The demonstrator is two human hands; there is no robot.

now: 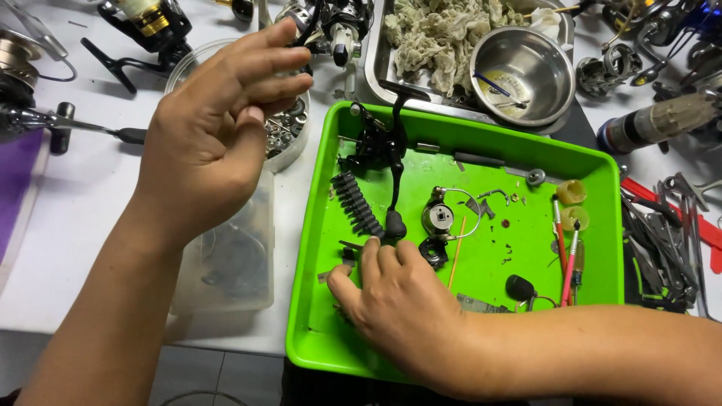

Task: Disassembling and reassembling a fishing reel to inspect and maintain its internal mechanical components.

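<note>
Small dark part (347,256) lay on the green tray (316,316) floor, near its left wall, just at the fingertips of the right hand (391,301). Fingers curled down over the spot; whether anything was pinched, could not tell. Black bit strip (357,203) and reel body with crank handle (383,150) sat just beyond. Left hand (210,143) was raised over the clear dish of screws (289,128), fingers loosely bent, holding nothing visible. Judged best: pinch low and slow, keep loose bits from scattering.
</note>
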